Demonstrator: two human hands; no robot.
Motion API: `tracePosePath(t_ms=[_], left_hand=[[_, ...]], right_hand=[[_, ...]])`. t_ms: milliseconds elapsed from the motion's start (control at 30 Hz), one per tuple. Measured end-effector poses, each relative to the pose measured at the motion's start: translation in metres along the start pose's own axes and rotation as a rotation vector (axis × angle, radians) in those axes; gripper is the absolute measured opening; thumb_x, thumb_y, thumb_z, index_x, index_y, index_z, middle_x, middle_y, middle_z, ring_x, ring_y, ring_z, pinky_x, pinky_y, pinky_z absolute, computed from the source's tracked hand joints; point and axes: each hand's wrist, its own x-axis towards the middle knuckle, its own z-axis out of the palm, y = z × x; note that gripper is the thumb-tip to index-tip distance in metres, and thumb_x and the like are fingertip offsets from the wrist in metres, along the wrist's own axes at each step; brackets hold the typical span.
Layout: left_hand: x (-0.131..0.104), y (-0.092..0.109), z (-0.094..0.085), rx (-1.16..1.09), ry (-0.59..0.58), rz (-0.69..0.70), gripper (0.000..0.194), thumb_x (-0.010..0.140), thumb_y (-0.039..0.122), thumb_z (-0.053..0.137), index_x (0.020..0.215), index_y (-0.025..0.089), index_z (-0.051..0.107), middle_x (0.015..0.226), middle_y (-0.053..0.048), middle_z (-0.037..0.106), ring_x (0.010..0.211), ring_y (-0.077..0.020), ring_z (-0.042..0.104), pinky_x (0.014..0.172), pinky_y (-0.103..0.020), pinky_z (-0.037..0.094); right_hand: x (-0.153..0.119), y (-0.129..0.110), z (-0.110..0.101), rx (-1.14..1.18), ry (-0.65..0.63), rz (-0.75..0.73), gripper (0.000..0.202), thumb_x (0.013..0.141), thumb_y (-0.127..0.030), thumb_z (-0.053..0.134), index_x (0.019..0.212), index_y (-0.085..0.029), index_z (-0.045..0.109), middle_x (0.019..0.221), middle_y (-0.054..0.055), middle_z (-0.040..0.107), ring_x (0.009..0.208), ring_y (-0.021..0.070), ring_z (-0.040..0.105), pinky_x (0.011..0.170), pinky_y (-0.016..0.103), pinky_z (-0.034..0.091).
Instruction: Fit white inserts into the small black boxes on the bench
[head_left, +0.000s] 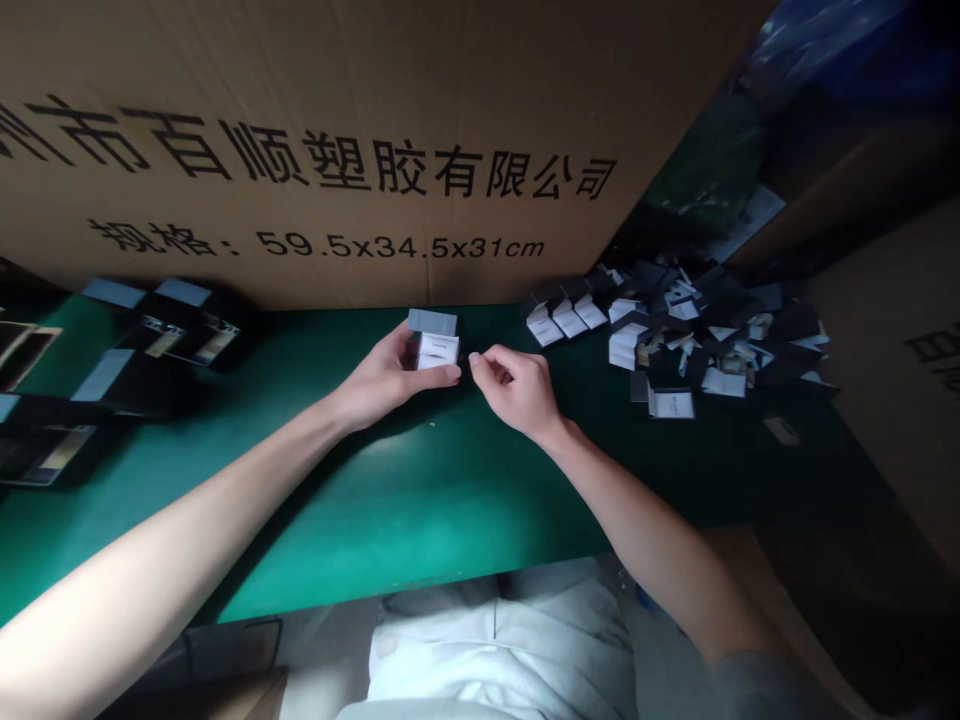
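Note:
My left hand (386, 378) grips a small dark box (439, 345) with its lid raised and a white printed paper inside, the thumb along its lower edge. Just to the right, my right hand (521, 385) is closed, thumb against curled fingers, a small gap from the box; whatever it may hold is too small to make out. Three similar open boxes (568, 318) with white papers stand in a row beyond my right hand. Beside them lies a heap of small dark boxes (724, 340), many open with papers showing.
Larger black boxes (142, 370) with pale lids sit at the left of the green table (360, 520). A big printed cardboard carton (337, 80) stands along the back. Another carton (900, 330) is at the right.

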Motion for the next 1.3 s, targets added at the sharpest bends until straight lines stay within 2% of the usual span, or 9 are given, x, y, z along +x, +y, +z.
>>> tracePosePath(t_ms=[133, 267, 433, 633, 767, 933, 1133, 1300], left_hand=[[-0.0001, -0.0017, -0.001, -0.01, -0.017, 0.016, 0.059, 0.07, 0.039, 0.099, 0.117, 0.019, 0.069, 0.108, -0.008, 0.08, 0.101, -0.0279, 0.077, 0.098, -0.043, 0.063], [-0.0014, -0.0024, -0.0003, -0.103, -0.037, 0.019, 0.057, 0.077, 0.04, 0.097, 0.122, 0.022, 0.068, 0.113, -0.005, 0.078, 0.11, -0.0255, 0.076, 0.101, -0.042, 0.065], [-0.0008, 0.001, 0.0029, -0.16, -0.041, 0.004, 0.048, 0.089, 0.054, 0.085, 0.118, 0.02, 0.069, 0.12, -0.008, 0.077, 0.117, -0.0266, 0.075, 0.103, -0.044, 0.066], [0.002, -0.0041, 0.0009, -0.135, -0.026, -0.003, 0.046, 0.09, 0.053, 0.084, 0.119, 0.021, 0.071, 0.115, -0.008, 0.08, 0.106, -0.0269, 0.079, 0.099, -0.047, 0.068], [0.0016, -0.0064, -0.001, -0.129, -0.05, 0.012, 0.041, 0.09, 0.05, 0.084, 0.117, 0.021, 0.073, 0.11, -0.007, 0.08, 0.105, -0.0268, 0.079, 0.099, -0.046, 0.068], [0.0003, -0.0048, -0.0002, -0.106, -0.031, 0.0, 0.046, 0.086, 0.051, 0.087, 0.116, 0.019, 0.073, 0.107, -0.008, 0.081, 0.105, -0.029, 0.079, 0.097, -0.048, 0.068], [0.0011, -0.0043, 0.0018, -0.115, 0.037, 0.002, 0.045, 0.086, 0.051, 0.087, 0.115, 0.02, 0.074, 0.107, -0.007, 0.08, 0.098, -0.0258, 0.079, 0.089, -0.041, 0.07], [0.0031, -0.0036, 0.0024, -0.116, 0.068, -0.017, 0.047, 0.076, 0.044, 0.095, 0.107, 0.016, 0.073, 0.099, -0.008, 0.08, 0.088, -0.0241, 0.077, 0.082, -0.038, 0.068]], right_hand=[[0.0001, 0.0002, 0.0002, -0.008, -0.007, 0.01, 0.047, 0.104, -0.051, 0.055, 0.067, -0.023, 0.053, 0.058, -0.001, 0.06, 0.052, 0.0103, 0.049, 0.055, 0.026, 0.039], [0.0001, 0.0005, 0.0005, 0.001, -0.009, -0.003, 0.045, 0.104, -0.047, 0.056, 0.066, -0.023, 0.052, 0.058, -0.002, 0.06, 0.052, 0.0096, 0.05, 0.056, 0.025, 0.038], [-0.0002, 0.0007, 0.0002, -0.002, -0.032, 0.002, 0.045, 0.104, -0.047, 0.055, 0.067, -0.023, 0.053, 0.06, -0.001, 0.062, 0.053, 0.0101, 0.053, 0.056, 0.024, 0.04], [-0.0005, 0.0024, 0.0009, -0.006, -0.038, 0.003, 0.045, 0.105, -0.047, 0.055, 0.067, -0.023, 0.054, 0.061, -0.001, 0.063, 0.053, 0.0104, 0.054, 0.057, 0.024, 0.041], [-0.0003, 0.0026, 0.0009, -0.002, -0.041, 0.002, 0.042, 0.104, -0.044, 0.057, 0.068, -0.023, 0.054, 0.061, 0.0, 0.064, 0.053, 0.0105, 0.054, 0.057, 0.024, 0.04], [0.0001, 0.0023, 0.0006, 0.019, -0.036, -0.008, 0.04, 0.103, -0.042, 0.058, 0.068, -0.022, 0.055, 0.061, -0.001, 0.064, 0.053, 0.0106, 0.055, 0.056, 0.024, 0.039], [-0.0004, 0.003, 0.001, 0.008, -0.055, 0.013, 0.042, 0.104, -0.044, 0.056, 0.067, -0.022, 0.053, 0.061, -0.001, 0.063, 0.053, 0.0098, 0.053, 0.057, 0.024, 0.039], [-0.0004, 0.002, 0.0009, 0.012, -0.069, 0.029, 0.043, 0.104, -0.046, 0.055, 0.068, -0.022, 0.054, 0.061, -0.001, 0.062, 0.054, 0.0099, 0.053, 0.056, 0.025, 0.038]])
